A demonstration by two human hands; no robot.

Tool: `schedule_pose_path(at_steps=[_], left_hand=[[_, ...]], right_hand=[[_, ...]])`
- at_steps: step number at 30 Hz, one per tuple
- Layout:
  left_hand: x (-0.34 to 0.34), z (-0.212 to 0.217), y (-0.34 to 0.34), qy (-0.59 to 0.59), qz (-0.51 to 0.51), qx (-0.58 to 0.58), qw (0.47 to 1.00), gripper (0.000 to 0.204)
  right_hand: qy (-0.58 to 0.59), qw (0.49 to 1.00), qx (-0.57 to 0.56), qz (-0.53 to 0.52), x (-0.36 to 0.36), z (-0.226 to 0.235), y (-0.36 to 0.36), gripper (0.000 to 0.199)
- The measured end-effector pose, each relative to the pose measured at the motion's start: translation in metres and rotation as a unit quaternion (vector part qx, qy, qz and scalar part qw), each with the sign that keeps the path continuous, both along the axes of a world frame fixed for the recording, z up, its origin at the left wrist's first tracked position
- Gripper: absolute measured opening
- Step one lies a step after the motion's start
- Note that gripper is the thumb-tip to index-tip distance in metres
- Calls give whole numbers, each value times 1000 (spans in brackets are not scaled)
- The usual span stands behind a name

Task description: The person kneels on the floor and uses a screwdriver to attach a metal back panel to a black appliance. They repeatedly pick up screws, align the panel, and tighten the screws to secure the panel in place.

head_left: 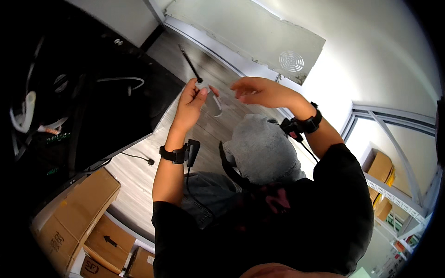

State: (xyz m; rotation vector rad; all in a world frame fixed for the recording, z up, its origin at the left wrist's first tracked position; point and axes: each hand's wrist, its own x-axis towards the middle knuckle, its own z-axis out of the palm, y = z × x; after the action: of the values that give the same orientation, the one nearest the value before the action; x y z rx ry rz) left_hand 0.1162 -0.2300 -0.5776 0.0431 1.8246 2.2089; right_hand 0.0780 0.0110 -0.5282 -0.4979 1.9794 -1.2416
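Note:
My left hand (189, 104) is closed around a white-handled screwdriver (214, 105), gripping it near the top of its pale, rounded handle. Its long, thin dark shaft points up and to the left, away from me. To the right of the tool, my right hand (264, 92) is raised with its fingers loosely bent and apart from the thumb. Nothing shows in that hand, and a gap separates it from the screwdriver. Both hands are in the air above the wood-look floor, and each wrist wears a black strap with a small device.
A black cabinet (125, 111) with cables and a white tube stands at the left. Cardboard boxes (79, 213) fill the lower left, near a black plug (150, 161) on the floor. A pale panel with a round vent (291, 61) leans ahead. Metal shelving (394, 194) stands right.

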Motion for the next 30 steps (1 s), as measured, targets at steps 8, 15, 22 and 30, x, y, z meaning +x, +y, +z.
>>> schedule_pose_path(at_steps=[8,15,22,30], left_hand=[[5,-68,24,-174,-2,10,985,18],[31,-103,43,-212,0,-18,977,20],[32,-97,40,-224,27,-48,973,20],[29,-100,46,-234,42,-33,971,22]], right_hand=[[71,920,222,-315,45,-197,169,16],[371,773,304,-414,-10,-237,175,28],[454,753,384,-280,-47,-254,180,39],[427,747,436,-265,-54,-253,168,41]])
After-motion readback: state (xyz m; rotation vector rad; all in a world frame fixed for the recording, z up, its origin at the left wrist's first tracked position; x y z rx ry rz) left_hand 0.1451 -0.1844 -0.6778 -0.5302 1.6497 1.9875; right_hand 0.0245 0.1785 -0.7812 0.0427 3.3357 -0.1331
